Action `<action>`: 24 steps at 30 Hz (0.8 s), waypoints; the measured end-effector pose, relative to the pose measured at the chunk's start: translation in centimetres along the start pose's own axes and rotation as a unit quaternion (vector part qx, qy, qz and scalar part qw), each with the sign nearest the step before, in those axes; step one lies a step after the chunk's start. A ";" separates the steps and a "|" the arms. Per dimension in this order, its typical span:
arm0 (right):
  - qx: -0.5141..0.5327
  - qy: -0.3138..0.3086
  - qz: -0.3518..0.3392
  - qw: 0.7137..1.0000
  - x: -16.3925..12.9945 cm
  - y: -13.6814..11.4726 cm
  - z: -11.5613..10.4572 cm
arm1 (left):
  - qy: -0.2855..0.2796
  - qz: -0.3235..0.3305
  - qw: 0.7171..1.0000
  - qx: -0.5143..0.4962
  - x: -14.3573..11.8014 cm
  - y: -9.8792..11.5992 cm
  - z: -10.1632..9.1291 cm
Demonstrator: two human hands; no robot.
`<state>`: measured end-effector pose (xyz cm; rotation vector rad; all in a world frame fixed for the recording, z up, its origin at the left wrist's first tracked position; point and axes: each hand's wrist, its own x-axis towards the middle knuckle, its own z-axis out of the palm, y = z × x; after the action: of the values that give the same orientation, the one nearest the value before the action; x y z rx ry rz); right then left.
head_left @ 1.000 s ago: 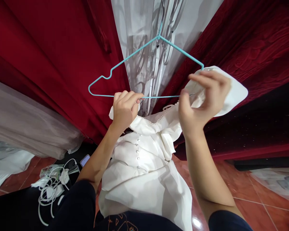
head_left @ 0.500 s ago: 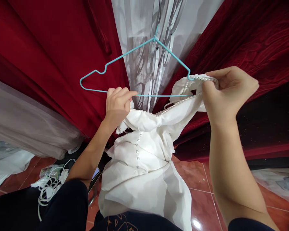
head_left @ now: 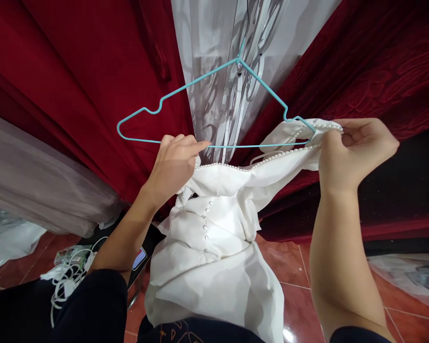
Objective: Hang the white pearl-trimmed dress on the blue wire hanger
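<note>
I have both hands up at the hanger [head_left: 214, 109], a thin teal wire frame that hangs by its hook in front of the pale curtain [head_left: 214, 43], between the red drapes [head_left: 75, 71].

**Step in hand:** I judge this to be fitting the dress [head_left: 214, 238] onto the hanger, with the right shoulder being seated.

**Hand state**
- Right hand [head_left: 357, 152]: closed in a pinch on the pearl-trimmed edge of the dress, stretching it just beyond the hanger's right end. The trim wraps around that end of the wire.
- Left hand [head_left: 173, 164]: fingers curled over the pearl neckline at the middle of the garment, fingertips touching the hanger's bottom bar. It grips cloth; I cannot tell whether it also clamps the bar.

**Position of the work**
- The dress hangs from both hands, button row facing me, skirt falling toward my lap and the red tiled floor [head_left: 296, 267].
- The hanger's left arm, with its notch, is bare; no cloth sits on it.

**Next move, as I judge it**
1. Let the right-hand edge settle on the wire without slipping off.
2. Carry the left part of the neckline out along the bar and over the bare left end.
3. Keep the hanger steady; it is light and tilts under uneven pull.

White cables [head_left: 66, 281] lie on the floor at lower left, well apart from the work.
</note>
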<state>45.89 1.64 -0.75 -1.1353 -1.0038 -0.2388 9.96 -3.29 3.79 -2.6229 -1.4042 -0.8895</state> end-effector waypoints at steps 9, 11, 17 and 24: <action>0.042 0.029 -0.081 0.995 -4.5 1.6 -1.8 | -0.003 0.000 1.000 -0.031 0.6 0.0 1.3; 0.034 0.040 -0.060 0.997 -4.3 1.6 -1.6 | -0.003 0.001 0.999 -0.032 0.5 0.1 1.3; -0.037 -0.034 0.079 0.996 -3.3 2.7 -2.1 | -0.008 0.002 0.999 -0.031 0.2 0.4 1.0; 0.011 -0.131 -0.106 0.986 -5.1 1.1 -3.8 | -0.010 0.007 1.000 -0.023 0.5 0.4 1.8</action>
<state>45.71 -2.61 -5.58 -1.0581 -1.3607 -0.2523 11.30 -2.63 2.67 -2.6780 -1.3858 -0.9070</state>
